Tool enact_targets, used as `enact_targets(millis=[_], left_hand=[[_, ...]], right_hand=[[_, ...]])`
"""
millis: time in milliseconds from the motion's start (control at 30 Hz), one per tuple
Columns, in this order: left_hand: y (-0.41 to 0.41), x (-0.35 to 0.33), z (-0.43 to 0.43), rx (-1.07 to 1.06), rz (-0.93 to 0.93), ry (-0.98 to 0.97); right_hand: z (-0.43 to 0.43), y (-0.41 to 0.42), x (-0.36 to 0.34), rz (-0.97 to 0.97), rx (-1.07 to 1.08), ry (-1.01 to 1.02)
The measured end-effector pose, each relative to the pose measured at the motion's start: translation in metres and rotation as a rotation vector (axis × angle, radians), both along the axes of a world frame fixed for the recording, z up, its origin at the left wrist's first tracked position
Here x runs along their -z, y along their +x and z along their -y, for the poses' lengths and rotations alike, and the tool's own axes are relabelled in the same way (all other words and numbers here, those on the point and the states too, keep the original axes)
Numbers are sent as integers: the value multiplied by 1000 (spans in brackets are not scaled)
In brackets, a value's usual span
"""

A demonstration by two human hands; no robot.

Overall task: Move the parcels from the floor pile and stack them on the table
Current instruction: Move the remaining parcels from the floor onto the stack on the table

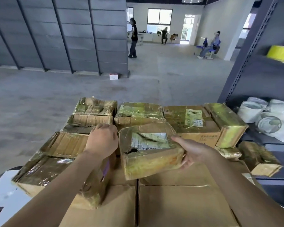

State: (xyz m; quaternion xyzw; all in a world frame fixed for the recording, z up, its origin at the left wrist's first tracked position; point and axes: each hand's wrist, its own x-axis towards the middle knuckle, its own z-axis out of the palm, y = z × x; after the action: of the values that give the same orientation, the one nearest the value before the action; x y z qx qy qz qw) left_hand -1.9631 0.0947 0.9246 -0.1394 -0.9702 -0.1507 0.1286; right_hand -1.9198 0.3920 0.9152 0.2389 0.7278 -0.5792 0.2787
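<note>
A small taped cardboard parcel with a torn white label sits tilted on top of the stack of parcels in front of me. My right hand grips its right end, thumb on top and fingers underneath. My left hand is curled against its left side, fingers bent down behind the parcel's far left corner. Around it lie several other taped brown parcels: a large one at the left, one behind, and a labelled one at the right. Two plain large cartons lie below.
A grey metal shelf rack stands at the right with white bags and a yellow roll. A grey partition wall rises at the left. Bare concrete floor stretches ahead. Three people are far back in the room.
</note>
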Motion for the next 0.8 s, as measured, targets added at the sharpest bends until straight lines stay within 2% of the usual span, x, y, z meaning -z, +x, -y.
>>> enact_targets(millis=[67, 100, 267, 400, 500, 667, 800], left_hand=[[-4, -5, 1, 33, 177, -16], [-7, -5, 3, 52, 205, -32], [-23, 6, 17, 112, 164, 15], [-24, 3, 21, 211, 257, -199], [-25, 3, 20, 249, 260, -324], [-27, 7, 20, 280, 241, -365], [-31, 10, 19, 250, 227, -373]], right_hand=[[8, -2, 6, -1, -8, 16], [12, -2, 8, -6, -8, 30], [33, -3, 16, -13, 83, 66], [42, -7, 20, -38, 128, 74], [45, -10, 26, -51, 84, 123], [44, -17, 39, -38, 54, 277], [49, -24, 42, -99, 112, 271]])
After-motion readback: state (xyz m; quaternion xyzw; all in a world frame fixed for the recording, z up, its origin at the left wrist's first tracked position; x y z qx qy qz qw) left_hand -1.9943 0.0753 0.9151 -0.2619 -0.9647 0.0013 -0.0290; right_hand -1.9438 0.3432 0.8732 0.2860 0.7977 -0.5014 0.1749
